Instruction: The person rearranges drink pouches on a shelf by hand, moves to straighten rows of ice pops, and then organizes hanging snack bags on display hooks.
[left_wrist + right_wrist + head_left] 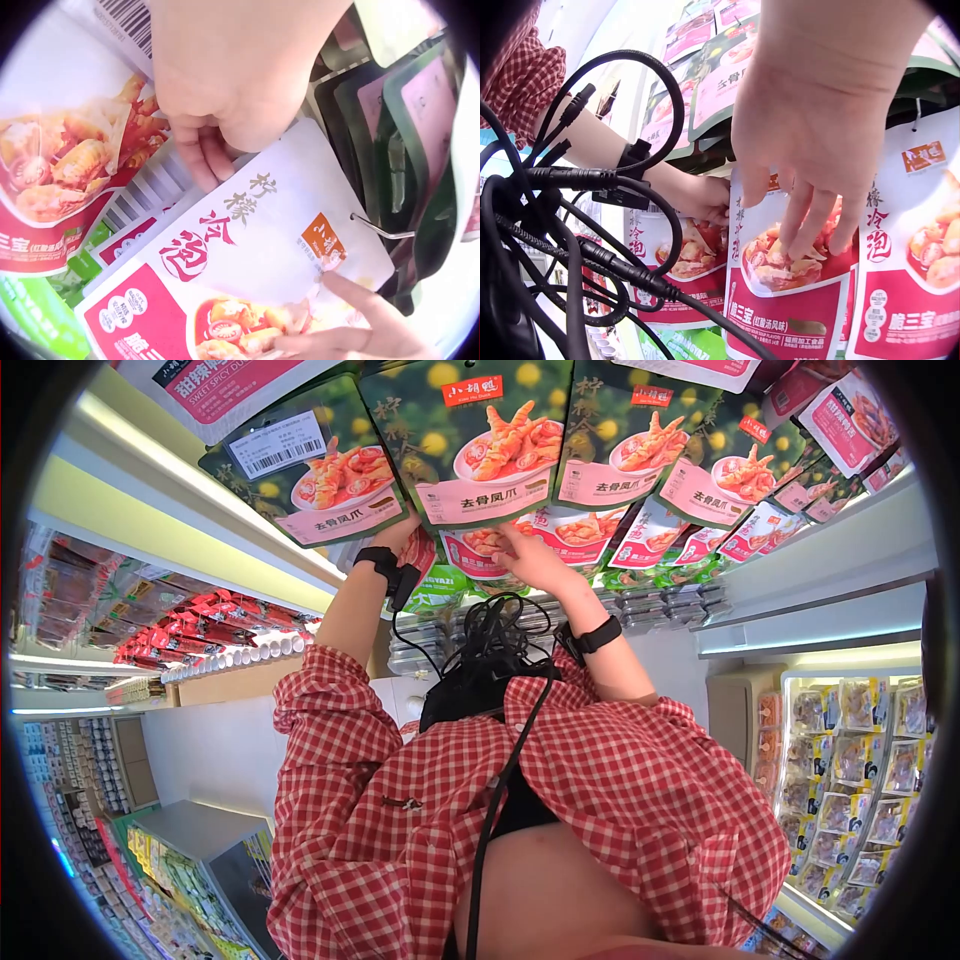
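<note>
A white and red food packet [787, 296] with a picture of a dish on its front hangs on a metal hook [381, 227]. My left hand [232, 82] is at the packet's upper side edge, fingers curled and their tips right at that edge. In the head view that left hand [398, 538] is partly hidden under a dark green packet [345, 480]. My right hand [821, 150] touches the front of the white and red packet, its fingers lightly bent and spread. From above, the right hand [540, 565] appears just right of the left.
More dark green packets [470, 450] overhang both hands in a row. Similar white and red packets [915, 247] hang alongside, with green packets [435, 588] below. Looped black cables [577, 217] dangle between the arms. Shelves of packed food [850, 780] stand at both sides.
</note>
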Action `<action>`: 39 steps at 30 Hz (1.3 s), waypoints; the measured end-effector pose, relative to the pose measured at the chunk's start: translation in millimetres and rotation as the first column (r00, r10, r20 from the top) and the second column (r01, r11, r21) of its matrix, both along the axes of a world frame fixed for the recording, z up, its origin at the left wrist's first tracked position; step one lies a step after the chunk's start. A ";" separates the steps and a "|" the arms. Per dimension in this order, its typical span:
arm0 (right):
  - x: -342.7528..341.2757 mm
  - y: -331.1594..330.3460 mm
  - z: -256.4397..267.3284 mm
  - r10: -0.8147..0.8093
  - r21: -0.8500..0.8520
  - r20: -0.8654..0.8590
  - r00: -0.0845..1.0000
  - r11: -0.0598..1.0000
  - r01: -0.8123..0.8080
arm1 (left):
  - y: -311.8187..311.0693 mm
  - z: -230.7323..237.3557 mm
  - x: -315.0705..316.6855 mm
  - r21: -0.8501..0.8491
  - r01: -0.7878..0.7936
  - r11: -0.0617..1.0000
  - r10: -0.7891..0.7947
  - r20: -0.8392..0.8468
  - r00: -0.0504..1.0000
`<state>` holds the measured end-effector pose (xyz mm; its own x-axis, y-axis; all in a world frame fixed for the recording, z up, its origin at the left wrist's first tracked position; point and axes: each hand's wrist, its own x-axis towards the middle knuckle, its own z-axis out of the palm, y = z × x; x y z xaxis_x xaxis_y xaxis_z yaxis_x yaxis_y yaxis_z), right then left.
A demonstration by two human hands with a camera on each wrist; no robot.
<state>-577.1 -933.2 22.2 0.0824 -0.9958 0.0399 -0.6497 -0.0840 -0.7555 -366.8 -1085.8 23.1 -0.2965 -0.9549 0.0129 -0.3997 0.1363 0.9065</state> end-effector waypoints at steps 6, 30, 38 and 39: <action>12.7 -11.5 10.9 -0.176 -0.250 0.079 0.981 0.949 0.190 | 17.3 16.1 -1.2 0.026 0.042 0.999 -0.042 0.004 0.999; 13.6 -40.4 -12.3 -0.175 -0.375 0.261 0.949 0.888 0.267 | 13.6 0.6 9.4 -0.226 0.188 0.956 -0.194 -0.005 0.981; 11.9 -48.4 -21.8 -0.215 -0.291 0.420 0.882 0.888 0.355 | -4.9 -10.9 2.2 -0.334 0.236 0.913 -0.180 0.191 0.965; 11.7 -47.1 -20.5 -0.210 -0.304 0.413 0.886 0.886 0.351 | -5.2 -12.2 1.4 -0.246 0.219 0.944 -0.193 0.127 0.973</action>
<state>-565.4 -980.3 1.7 -0.2890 -0.8826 0.3709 -0.3770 -0.2512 -0.8915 -365.4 -1091.0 10.9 -0.4985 -0.8412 0.2097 -0.4247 0.4478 0.7868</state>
